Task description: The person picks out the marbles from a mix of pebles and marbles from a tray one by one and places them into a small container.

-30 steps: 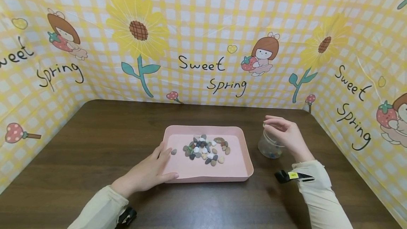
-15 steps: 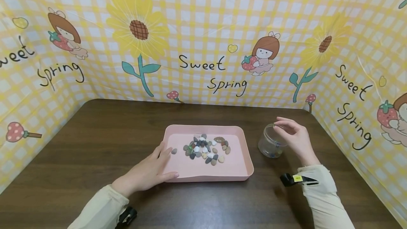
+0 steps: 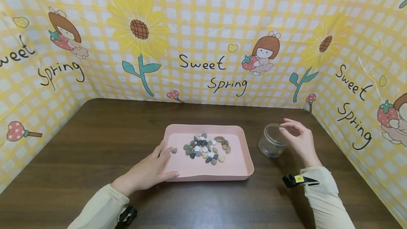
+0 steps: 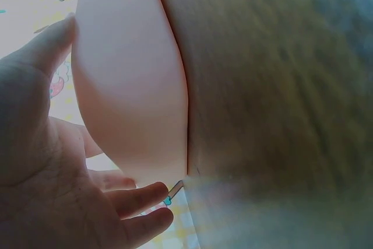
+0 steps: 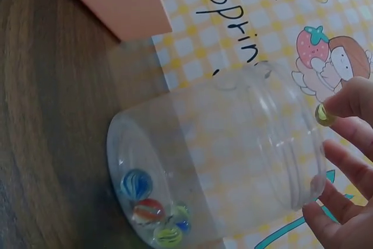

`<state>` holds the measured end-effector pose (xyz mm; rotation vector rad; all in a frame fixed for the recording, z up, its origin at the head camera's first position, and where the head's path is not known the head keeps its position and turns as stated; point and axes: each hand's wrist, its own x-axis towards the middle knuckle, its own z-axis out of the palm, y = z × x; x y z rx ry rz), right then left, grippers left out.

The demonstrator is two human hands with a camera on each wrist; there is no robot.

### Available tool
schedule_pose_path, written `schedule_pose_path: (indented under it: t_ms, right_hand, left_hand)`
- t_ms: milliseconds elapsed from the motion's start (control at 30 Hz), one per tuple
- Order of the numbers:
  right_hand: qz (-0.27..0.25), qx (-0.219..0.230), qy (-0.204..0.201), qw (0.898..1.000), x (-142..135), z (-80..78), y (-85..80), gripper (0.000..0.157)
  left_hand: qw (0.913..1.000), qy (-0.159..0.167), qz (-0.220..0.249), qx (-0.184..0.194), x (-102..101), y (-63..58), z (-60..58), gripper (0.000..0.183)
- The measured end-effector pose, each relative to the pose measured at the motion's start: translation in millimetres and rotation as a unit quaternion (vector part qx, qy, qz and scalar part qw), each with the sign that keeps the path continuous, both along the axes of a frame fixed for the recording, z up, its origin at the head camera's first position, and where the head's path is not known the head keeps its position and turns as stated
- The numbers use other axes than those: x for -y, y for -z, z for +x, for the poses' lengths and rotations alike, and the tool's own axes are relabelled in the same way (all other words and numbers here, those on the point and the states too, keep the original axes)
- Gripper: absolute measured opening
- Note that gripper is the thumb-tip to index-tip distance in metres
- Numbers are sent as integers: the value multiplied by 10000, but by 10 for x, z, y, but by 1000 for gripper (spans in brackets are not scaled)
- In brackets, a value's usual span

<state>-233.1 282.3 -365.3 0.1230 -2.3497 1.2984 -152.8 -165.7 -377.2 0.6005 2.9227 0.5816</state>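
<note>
My left hand [image 3: 146, 172] rests at the left end of a pink tray [image 3: 245, 172], its fingers fairly straight along the side and the thumb on the front rim. In the left wrist view the tray's outer wall [image 4: 134, 86] lies beside the palm. Pebbles [image 3: 203, 148] in grey, white and brown lie in the tray, one grey pebble [image 3: 174, 150] apart near my fingertips. My right hand [image 3: 300, 142] pinches a yellow-green glass marble [image 5: 324, 115] between thumb and index finger. It is at the right rim of an upright clear jar [image 3: 271, 142], other fingers by the rim.
Several glass marbles [image 5: 148, 209] with coloured swirls lie on the jar's bottom. Tray and jar stand side by side on a dark wooden table [image 3: 127, 123]. A yellow checked cloth [image 3: 197, 17] surrounds the table at the back and sides.
My right hand has shifted right, from over the jar's mouth to its right rim, thumb and index finger still together. The left hand and the tray stay where they were.
</note>
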Motion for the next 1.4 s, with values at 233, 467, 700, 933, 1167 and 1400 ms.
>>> schedule_pose_path:
  t_ms: [233, 467, 700, 933, 1167, 1400]
  right_hand:
    - [26, 230, 335, 9992, -8, -9, 47, 24]
    - [214, 459, 462, 9977, -20, -18, 81, 24]
    - [146, 570, 558, 9967, -39, -31, 119, 22]
    - [-4, 585, 618, 9964, -50, -42, 151, 22]
    - [-31, 665, 681, 9955, -59, -60, 169, 23]
    - [-79, 591, 646, 9961, -49, -52, 141, 21]
  left_hand:
    - [10000, -12, -8, -6, 1, 8, -6, 86]
    - [10000, 1, -31, -32, 0, 10, -4, 85]
    - [10000, 0, 21, -35, 7, 30, -10, 85]
    - [10000, -13, 42, -30, 3, 23, -7, 85]
    - [10000, -13, 66, -16, 0, 6, 4, 84]
    - [10000, -3, 53, -13, 1, 4, 4, 85]
